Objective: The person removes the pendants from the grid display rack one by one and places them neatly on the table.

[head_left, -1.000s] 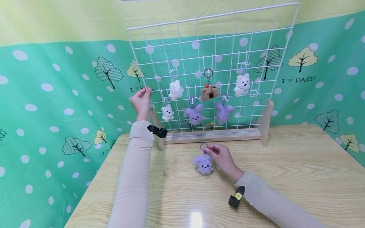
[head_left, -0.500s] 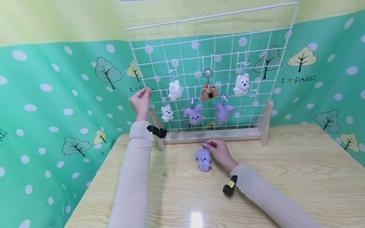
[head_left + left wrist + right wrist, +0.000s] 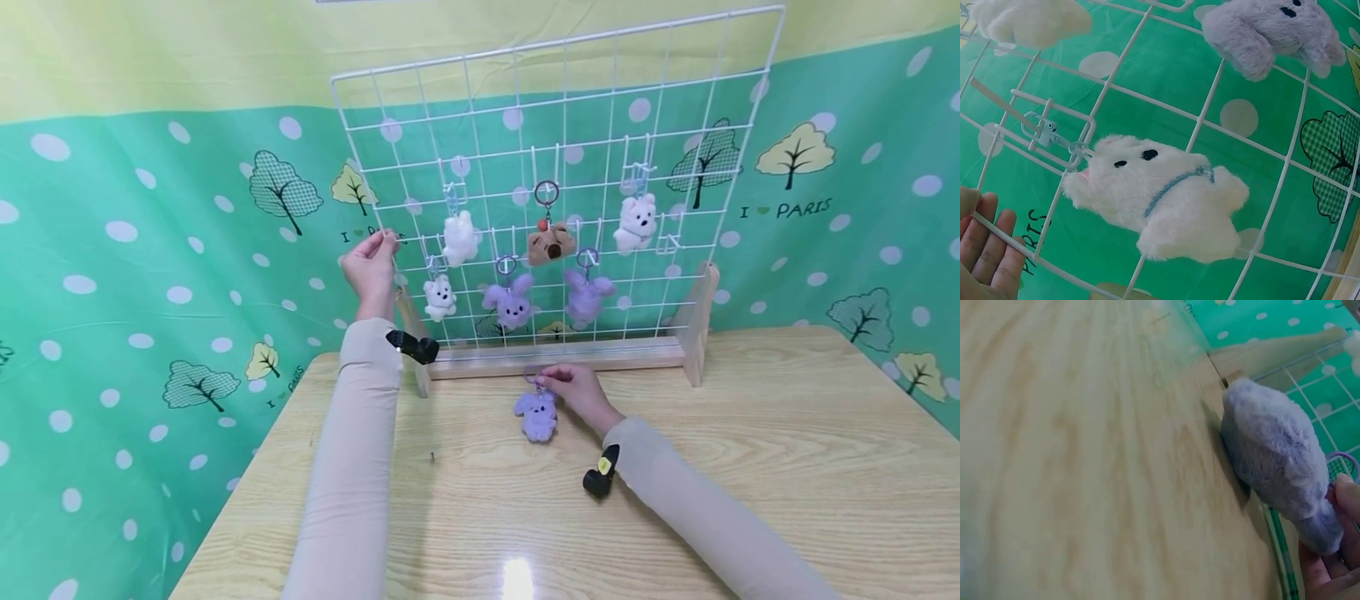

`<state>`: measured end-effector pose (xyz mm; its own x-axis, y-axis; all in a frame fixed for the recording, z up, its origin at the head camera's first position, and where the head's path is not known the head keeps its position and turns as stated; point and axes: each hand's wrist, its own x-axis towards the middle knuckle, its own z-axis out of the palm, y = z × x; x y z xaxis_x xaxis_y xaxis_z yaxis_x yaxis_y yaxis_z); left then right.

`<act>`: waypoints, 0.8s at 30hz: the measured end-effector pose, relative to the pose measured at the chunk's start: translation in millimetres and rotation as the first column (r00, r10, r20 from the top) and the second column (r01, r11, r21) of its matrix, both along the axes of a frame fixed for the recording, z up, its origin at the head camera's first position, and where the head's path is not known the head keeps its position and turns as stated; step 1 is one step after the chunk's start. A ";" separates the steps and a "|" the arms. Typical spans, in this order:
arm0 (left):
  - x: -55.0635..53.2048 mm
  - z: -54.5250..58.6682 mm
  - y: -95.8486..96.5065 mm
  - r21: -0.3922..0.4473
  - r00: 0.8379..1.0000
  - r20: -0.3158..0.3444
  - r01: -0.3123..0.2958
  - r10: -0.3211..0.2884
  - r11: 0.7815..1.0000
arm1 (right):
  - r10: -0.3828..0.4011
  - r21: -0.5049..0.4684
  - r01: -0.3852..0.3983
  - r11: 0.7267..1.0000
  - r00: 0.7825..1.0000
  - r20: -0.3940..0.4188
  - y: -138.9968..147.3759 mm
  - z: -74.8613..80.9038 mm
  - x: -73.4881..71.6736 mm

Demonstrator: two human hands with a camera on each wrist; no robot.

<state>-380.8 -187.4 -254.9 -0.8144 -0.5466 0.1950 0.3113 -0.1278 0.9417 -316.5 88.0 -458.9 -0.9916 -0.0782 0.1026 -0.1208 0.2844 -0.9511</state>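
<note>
a: where is the lavender plush bunny keychain (image 3: 537,417)?

b: it hangs from the right hand (image 3: 581,392), low over the counter (image 3: 787,417), in front of the rack's wooden base (image 3: 637,354). i can't tell whether its feet touch down.

a: and how do the 2 hands sit?

b: the right hand pinches the keychain near its purple ring (image 3: 1344,454), thumb against fingers. the left hand (image 3: 371,262) pinches the left edge of the white wire grid (image 3: 516,50).

a: how would the bunny handle?

b: light, i'd judge, and soft enough to squash. the fur looks grippy rather than slippery, and it doesn't seem fragile. the ring looks stiff, but the body probably swings and twists below it.

a: best place to take hold?

b: just under the ring, i'd say, which leaves the loop free. with a hold on 1 ear, the rest would likely flop.

a: any brand on it?

b: none i can make out. the backdrop (image 3: 847,258) reads "i" and "paris", with a small green mark between. the yellow sticker (image 3: 604,465) on the right wrist's black camera (image 3: 597,483) is too small to read.
</note>
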 end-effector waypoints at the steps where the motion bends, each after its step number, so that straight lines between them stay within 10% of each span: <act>1: -0.1 0.1 0.0 0.000 1.000 -0.001 0.001 -0.001 1.000 | 0.001 0.001 -0.001 1.000 1.000 0.007 1.0 -0.4 0.0; 24: 0.7 -1.0 -0.5 -0.015 1.000 -0.009 0.007 -0.007 1.000 | 0.098 0.012 -0.099 0.995 0.992 0.084 16.0 -7.5 -3.0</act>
<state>-380.1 -187.9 -255.9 -0.8163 -0.5377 0.2111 0.3194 -0.1155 0.9406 -319.5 104.1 -466.4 -0.9840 -0.1771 0.0184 -0.0700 0.2902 -0.9544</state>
